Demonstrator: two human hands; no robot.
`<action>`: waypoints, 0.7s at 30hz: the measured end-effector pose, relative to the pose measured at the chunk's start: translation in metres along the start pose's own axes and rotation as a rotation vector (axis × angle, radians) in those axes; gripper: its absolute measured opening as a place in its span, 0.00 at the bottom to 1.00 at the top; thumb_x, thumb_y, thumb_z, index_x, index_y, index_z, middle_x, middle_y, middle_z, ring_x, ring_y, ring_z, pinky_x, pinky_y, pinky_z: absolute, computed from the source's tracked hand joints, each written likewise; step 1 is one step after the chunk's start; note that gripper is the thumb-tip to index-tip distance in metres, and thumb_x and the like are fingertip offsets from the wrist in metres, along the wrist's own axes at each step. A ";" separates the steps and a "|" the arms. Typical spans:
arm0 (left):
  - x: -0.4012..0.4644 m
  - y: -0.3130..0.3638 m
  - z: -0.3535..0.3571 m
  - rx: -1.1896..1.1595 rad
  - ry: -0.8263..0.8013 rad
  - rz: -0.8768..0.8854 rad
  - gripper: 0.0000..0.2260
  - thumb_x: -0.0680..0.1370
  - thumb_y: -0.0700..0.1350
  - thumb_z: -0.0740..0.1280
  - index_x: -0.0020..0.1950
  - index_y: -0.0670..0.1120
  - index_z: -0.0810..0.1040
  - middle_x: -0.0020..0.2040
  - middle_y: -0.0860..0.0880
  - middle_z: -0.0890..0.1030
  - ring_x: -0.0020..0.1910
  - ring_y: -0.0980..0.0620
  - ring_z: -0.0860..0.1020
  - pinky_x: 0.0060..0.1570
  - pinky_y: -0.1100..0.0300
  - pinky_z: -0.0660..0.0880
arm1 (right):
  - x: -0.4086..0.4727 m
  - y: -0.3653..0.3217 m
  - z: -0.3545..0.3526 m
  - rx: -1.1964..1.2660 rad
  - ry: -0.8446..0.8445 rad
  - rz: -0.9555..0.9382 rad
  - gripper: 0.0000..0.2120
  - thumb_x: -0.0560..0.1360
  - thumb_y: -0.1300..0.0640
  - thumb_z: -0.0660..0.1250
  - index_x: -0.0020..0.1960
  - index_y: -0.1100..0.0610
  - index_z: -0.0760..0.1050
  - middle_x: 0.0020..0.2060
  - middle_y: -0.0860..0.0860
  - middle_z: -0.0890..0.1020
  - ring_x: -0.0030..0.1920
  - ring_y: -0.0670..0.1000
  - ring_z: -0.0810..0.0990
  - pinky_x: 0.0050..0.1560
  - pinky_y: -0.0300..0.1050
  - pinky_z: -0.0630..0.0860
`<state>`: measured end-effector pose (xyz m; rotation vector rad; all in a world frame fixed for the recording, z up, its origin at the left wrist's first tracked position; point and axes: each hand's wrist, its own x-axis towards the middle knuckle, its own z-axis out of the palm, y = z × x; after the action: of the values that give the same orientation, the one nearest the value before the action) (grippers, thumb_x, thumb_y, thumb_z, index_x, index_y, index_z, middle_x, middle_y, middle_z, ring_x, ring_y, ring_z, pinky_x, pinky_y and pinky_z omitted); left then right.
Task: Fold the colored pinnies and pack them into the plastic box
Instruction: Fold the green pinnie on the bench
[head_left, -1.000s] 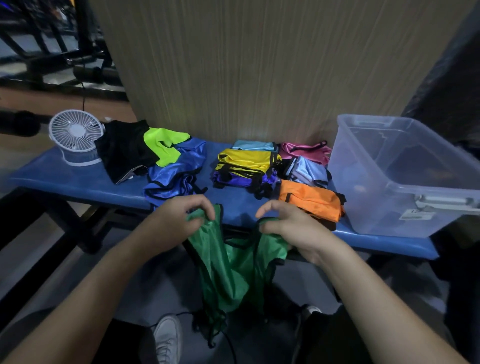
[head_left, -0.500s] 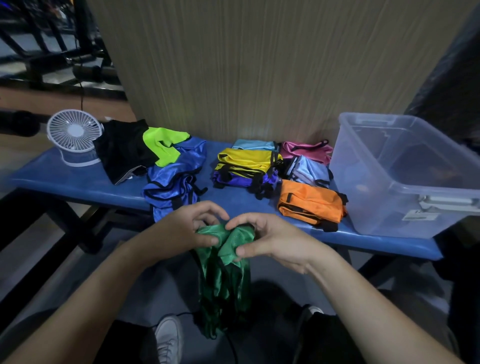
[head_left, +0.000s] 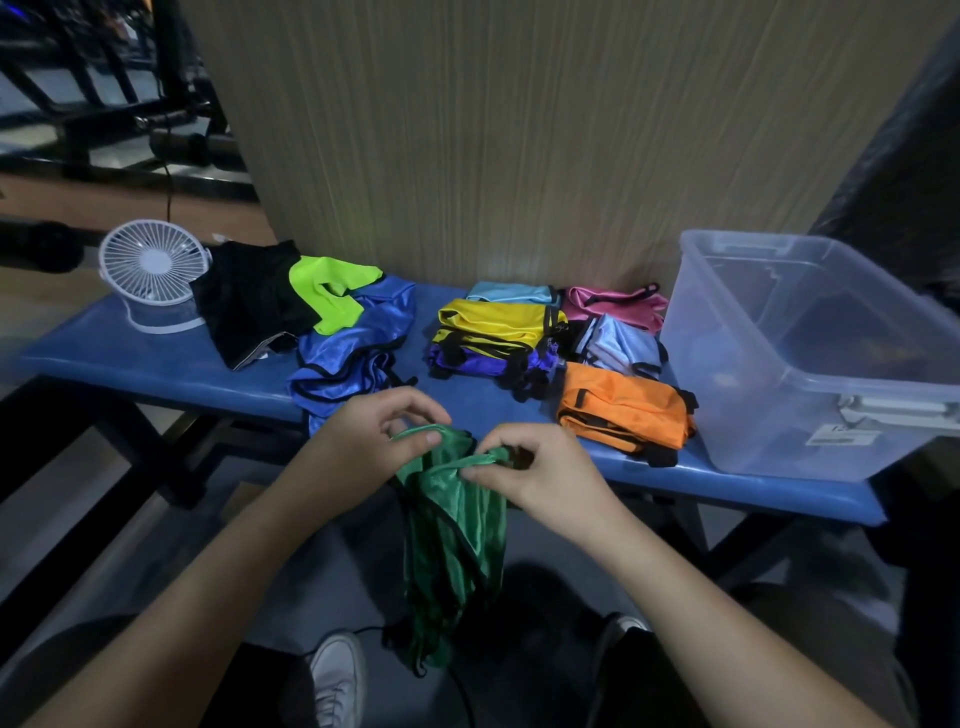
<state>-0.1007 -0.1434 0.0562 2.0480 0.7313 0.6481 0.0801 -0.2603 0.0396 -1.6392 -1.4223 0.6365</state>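
Note:
A green pinny (head_left: 452, 535) hangs in front of the blue bench (head_left: 156, 364), doubled lengthwise. My left hand (head_left: 363, 447) pinches its top edge on the left. My right hand (head_left: 540, 478) pinches the top on the right, close beside the left. Folded pinnies lie on the bench: an orange one (head_left: 623, 410), a yellow one (head_left: 493, 322) stacked on a purple one (head_left: 483, 364), a light blue one (head_left: 621, 345), a pink one (head_left: 613, 306). Unfolded blue (head_left: 353, 358), neon green (head_left: 332, 296) and black (head_left: 249, 301) pinnies lie to the left. The clear plastic box (head_left: 810, 358) stands at the bench's right end.
A small white fan (head_left: 150, 270) stands at the bench's left end. A wood-grain wall rises directly behind the bench. A white shoe (head_left: 337, 680) and a black cable show on the floor below the hanging pinny.
My hands came together from a spread hold, bringing the green pinny's two top corners side by side so it hangs narrower and longer.

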 end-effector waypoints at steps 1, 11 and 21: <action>-0.001 0.001 0.001 0.034 0.024 0.010 0.07 0.76 0.39 0.73 0.47 0.52 0.83 0.36 0.58 0.81 0.32 0.56 0.74 0.38 0.68 0.71 | 0.001 0.001 0.001 -0.028 0.021 -0.025 0.06 0.70 0.53 0.79 0.40 0.52 0.83 0.33 0.51 0.75 0.31 0.44 0.69 0.36 0.39 0.63; -0.005 0.015 0.006 0.124 0.110 0.118 0.06 0.76 0.41 0.73 0.48 0.52 0.86 0.40 0.62 0.84 0.37 0.63 0.80 0.40 0.71 0.71 | 0.004 0.006 0.019 0.229 0.123 -0.113 0.03 0.70 0.58 0.77 0.41 0.57 0.85 0.47 0.48 0.83 0.50 0.49 0.81 0.55 0.46 0.75; 0.001 -0.005 -0.005 0.387 0.009 0.301 0.06 0.75 0.46 0.71 0.49 0.47 0.85 0.44 0.55 0.80 0.43 0.58 0.79 0.45 0.66 0.72 | 0.006 0.008 0.012 0.051 0.208 -0.204 0.05 0.69 0.59 0.78 0.40 0.55 0.83 0.38 0.49 0.78 0.39 0.49 0.77 0.41 0.42 0.72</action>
<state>-0.1047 -0.1376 0.0545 2.5452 0.5915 0.7268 0.0761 -0.2509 0.0277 -1.4526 -1.3856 0.3710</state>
